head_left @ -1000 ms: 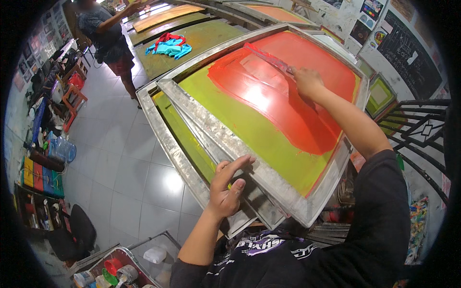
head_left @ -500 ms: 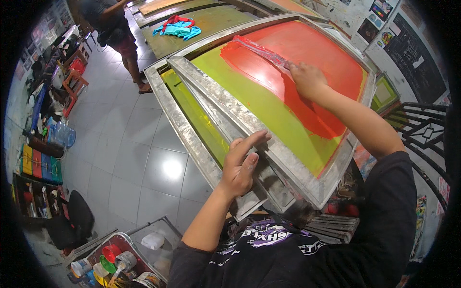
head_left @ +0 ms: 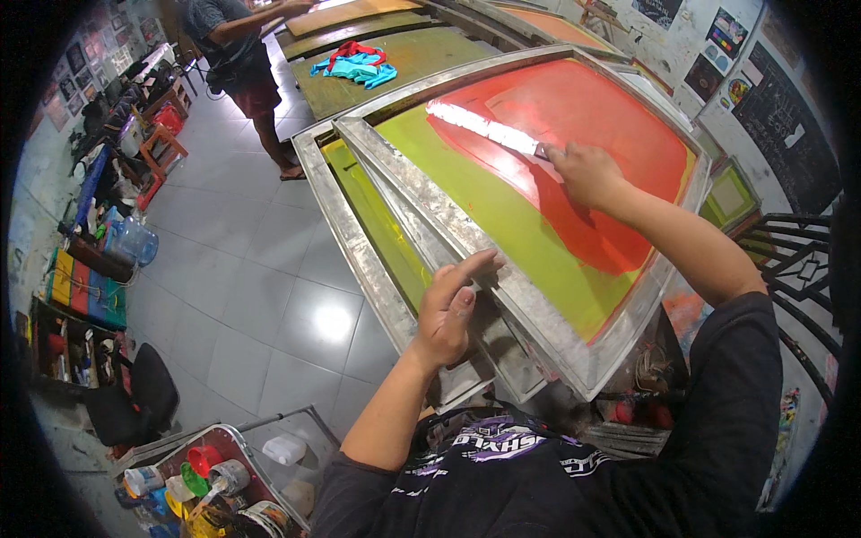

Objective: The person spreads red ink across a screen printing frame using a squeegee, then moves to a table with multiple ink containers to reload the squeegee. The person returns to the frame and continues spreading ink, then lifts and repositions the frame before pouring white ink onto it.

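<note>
My right hand grips a long flat squeegee, its blade glinting white across a smear of red ink on a yellow-green screen in a worn metal frame. My left hand holds the near-left rail of that frame, fingertips over its top and thumb raised. Beneath it, another framed screen with yellow-green mesh pokes out to the left.
A person stands back left beside green boards carrying red and turquoise cloths. A tray of paint pots and a black chair are lower left; black metal railings are at right.
My right hand and squeegee have moved leftward across the screen along the red ink. My left hand stays on the frame. The whole view has shifted slightly.
</note>
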A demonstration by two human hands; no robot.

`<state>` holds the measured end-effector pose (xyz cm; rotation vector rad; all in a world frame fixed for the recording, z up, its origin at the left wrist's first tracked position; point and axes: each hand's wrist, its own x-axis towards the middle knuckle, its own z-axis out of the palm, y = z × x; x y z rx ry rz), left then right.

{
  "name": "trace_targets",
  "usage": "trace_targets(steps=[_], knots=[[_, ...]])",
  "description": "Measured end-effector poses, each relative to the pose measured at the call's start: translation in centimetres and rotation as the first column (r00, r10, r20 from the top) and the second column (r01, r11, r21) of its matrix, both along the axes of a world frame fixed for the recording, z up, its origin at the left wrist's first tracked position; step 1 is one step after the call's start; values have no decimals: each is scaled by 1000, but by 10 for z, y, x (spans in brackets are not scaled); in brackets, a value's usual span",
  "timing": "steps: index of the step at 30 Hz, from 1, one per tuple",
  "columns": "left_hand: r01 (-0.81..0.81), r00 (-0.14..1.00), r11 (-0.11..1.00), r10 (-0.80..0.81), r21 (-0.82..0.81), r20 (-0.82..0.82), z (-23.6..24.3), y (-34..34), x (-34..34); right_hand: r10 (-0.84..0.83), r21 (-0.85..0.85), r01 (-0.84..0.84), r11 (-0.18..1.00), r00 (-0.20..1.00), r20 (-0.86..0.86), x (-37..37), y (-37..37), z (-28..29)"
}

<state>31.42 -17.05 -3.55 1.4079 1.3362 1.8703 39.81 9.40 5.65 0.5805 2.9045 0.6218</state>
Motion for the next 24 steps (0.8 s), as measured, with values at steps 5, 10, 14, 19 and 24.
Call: trace_targets(steps=[5, 10, 14, 19, 24], knots=[[-65, 997, 998, 64, 21, 54, -2, -1, 4, -200, -756, -123, 643, 926, -320, 11, 18, 13], [-92, 994, 995, 90, 31, 65, 2, 4, 9, -152, -582, -215, 784, 843, -516, 30, 75, 0], [-112, 992, 993, 110, 27, 64, 3, 2, 11, -227, -301, 103, 948, 882, -412, 27, 83, 6], [-122, 990, 992, 121, 15, 74, 4, 2, 14, -153, 189, 198, 962, 962, -227, 27, 67, -11], [-118, 992, 993, 117, 21, 39, 5, 2, 11, -78, 132, 106, 986, 976, -201, 24, 49, -17]])
